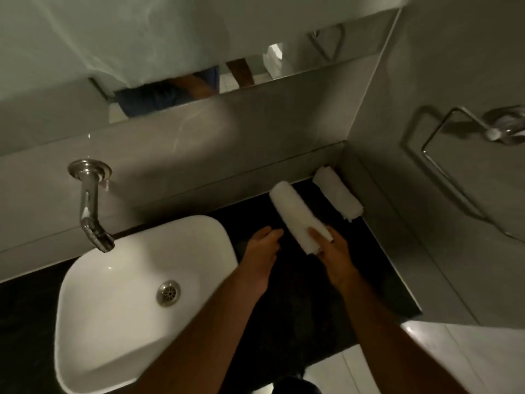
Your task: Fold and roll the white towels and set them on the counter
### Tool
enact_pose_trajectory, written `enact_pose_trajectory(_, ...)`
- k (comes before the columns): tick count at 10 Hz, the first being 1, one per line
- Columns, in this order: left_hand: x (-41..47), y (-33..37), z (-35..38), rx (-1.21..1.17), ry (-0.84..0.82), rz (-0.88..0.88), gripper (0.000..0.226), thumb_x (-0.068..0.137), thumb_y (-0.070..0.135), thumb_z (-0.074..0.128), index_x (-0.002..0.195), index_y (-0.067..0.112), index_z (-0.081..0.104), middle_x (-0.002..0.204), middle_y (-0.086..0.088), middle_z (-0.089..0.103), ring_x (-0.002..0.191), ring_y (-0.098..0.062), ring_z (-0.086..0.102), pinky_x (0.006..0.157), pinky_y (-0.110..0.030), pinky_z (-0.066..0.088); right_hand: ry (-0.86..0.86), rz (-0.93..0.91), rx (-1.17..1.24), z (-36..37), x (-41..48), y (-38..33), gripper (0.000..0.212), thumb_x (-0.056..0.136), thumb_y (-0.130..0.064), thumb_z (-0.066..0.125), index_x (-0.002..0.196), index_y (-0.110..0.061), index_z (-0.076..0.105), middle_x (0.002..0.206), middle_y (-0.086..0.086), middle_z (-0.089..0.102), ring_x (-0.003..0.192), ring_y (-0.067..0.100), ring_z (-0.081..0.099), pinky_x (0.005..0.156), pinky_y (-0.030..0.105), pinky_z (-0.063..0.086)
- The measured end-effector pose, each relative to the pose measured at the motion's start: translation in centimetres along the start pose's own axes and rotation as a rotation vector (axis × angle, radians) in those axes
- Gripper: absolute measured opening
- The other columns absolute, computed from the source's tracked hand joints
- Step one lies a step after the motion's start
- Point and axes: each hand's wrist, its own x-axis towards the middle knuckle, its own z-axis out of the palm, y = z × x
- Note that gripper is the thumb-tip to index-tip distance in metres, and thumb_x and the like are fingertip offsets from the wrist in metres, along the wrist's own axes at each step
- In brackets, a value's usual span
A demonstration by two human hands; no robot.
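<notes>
A rolled white towel point(295, 214) lies slantwise over the black counter point(377, 268), its near end held in my right hand point(333, 258), thumb on top. My left hand point(261, 251) hovers just left of that roll, fingers loosely apart, holding nothing. A second rolled white towel point(338, 196) lies on the counter against the right wall, in the back corner, apart from the first.
A white basin point(136, 282) takes up the counter's left part, with a chrome wall tap point(89, 206) above it. A chrome towel ring point(466, 129) hangs on the right wall. A mirror point(199, 38) runs along the back wall.
</notes>
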Motion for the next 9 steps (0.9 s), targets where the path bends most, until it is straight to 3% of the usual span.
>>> enact_pose_trajectory(1, -2.6, 0.3, 0.3, 0.066, -0.053, 0.085, 0.083, 0.068, 0.038, 0.077, 0.144, 0.015, 0.054, 0.122, -0.005, 0.071, 0.110, -0.022, 0.069, 0.090, -0.027, 0.052, 0.113, 0.111, -0.042, -2.1, 7.1, 0.5, 0.042, 0.088, -0.035, 0.077, 0.123, -0.016, 0.066, 0.130, 0.014, 0.067, 0.101, 0.027, 0.067, 0.095, 0.046, 0.055)
enact_pose_trajectory(2, -4.7, -0.6, -1.1, 0.011, -0.103, 0.087, 0.097, 0.055, 0.029, 0.090, 0.140, 0.000, 0.051, 0.115, -0.021, 0.071, 0.093, -0.025, 0.076, 0.076, -0.024, 0.059, 0.362, 0.261, 0.116, -2.6, 11.0, 0.6, 0.088, 0.074, -0.042, 0.089, 0.147, -0.013, 0.049, 0.147, 0.011, 0.054, 0.124, 0.031, 0.056, 0.107, 0.047, 0.047)
enact_pose_trajectory(3, -6.3, -2.9, -2.5, 0.082, 0.053, 0.069, 0.049, 0.091, 0.014, 0.069, 0.136, 0.001, 0.057, 0.115, -0.024, 0.073, 0.097, -0.034, 0.074, 0.076, -0.025, 0.058, 0.545, 0.241, 0.295, -1.1, 12.1, 0.0, 0.092, 0.070, -0.042, 0.091, 0.148, -0.016, 0.048, 0.149, 0.007, 0.052, 0.129, 0.029, 0.054, 0.106, 0.042, 0.047)
enact_pose_trajectory(4, -7.5, -4.8, -3.6, 0.122, 0.100, 0.090, 0.028, 0.103, 0.010, 0.055, 0.128, 0.012, 0.066, 0.112, -0.016, 0.079, 0.103, -0.034, 0.076, 0.084, -0.027, 0.060, 0.593, 0.214, 0.391, 0.0, 12.4, -0.3, 0.088, 0.076, -0.045, 0.086, 0.150, -0.020, 0.045, 0.151, 0.006, 0.051, 0.130, 0.028, 0.055, 0.109, 0.044, 0.047)
enact_pose_trajectory(5, -8.7, -5.0, -3.9, 0.130, 0.117, 0.115, 0.026, 0.103, 0.012, 0.055, 0.126, 0.015, 0.067, 0.108, -0.015, 0.080, 0.099, -0.035, 0.077, 0.082, -0.028, 0.060, 0.582, 0.216, 0.339, 0.4, 12.8, -0.5, 0.089, 0.081, -0.050, 0.080, 0.153, -0.019, 0.039, 0.155, 0.007, 0.046, 0.134, 0.029, 0.051, 0.112, 0.039, 0.042)
enact_pose_trajectory(6, -8.9, -5.3, -4.2, 0.148, 0.166, 0.183, 0.025, 0.102, 0.003, 0.055, 0.121, 0.012, 0.069, 0.103, -0.021, 0.079, 0.092, -0.036, 0.077, 0.075, -0.026, 0.061, 0.596, 0.209, 0.098, 0.3, 12.7, 0.1, 0.088, 0.084, -0.062, 0.070, 0.153, -0.016, 0.039, 0.155, 0.011, 0.045, 0.135, 0.033, 0.049, 0.111, 0.042, 0.040)
enact_pose_trajectory(7, -9.0, -5.3, -4.5, 0.251, 0.215, 0.293, 0.028, 0.103, 0.002, 0.055, 0.124, 0.013, 0.069, 0.101, -0.013, 0.080, 0.087, -0.031, 0.077, 0.080, -0.032, 0.061, 0.579, 0.240, -0.157, 0.0, 11.9, 0.8, 0.094, 0.082, -0.074, 0.061, 0.151, -0.014, 0.040, 0.154, 0.016, 0.045, 0.135, 0.037, 0.048, 0.111, 0.051, 0.039)
enact_pose_trajectory(8, -9.7, -5.1, -5.4, 0.541, 0.305, 0.479, 0.031, 0.104, 0.009, 0.055, 0.124, 0.029, 0.067, 0.106, 0.016, 0.077, 0.097, -0.007, 0.074, 0.087, -0.018, 0.055, 0.688, 0.221, -0.260, -0.6, 10.4, 1.2, 0.092, 0.074, -0.076, 0.067, 0.138, -0.012, 0.056, 0.139, 0.016, 0.058, 0.122, 0.035, 0.059, 0.099, 0.050, 0.049)
enact_pose_trajectory(9, -10.1, -4.8, -7.6, 0.743, 0.438, 0.690, 0.034, 0.101, 0.016, 0.060, 0.131, 0.032, 0.064, 0.115, 0.022, 0.073, 0.115, 0.002, 0.065, 0.103, -0.017, 0.048, 0.792, 0.060, -0.375, 1.4, 7.3, 2.1, 0.080, 0.072, -0.071, 0.072, 0.126, -0.012, 0.063, 0.128, 0.017, 0.064, 0.112, 0.038, 0.064, 0.090, 0.057, 0.055)
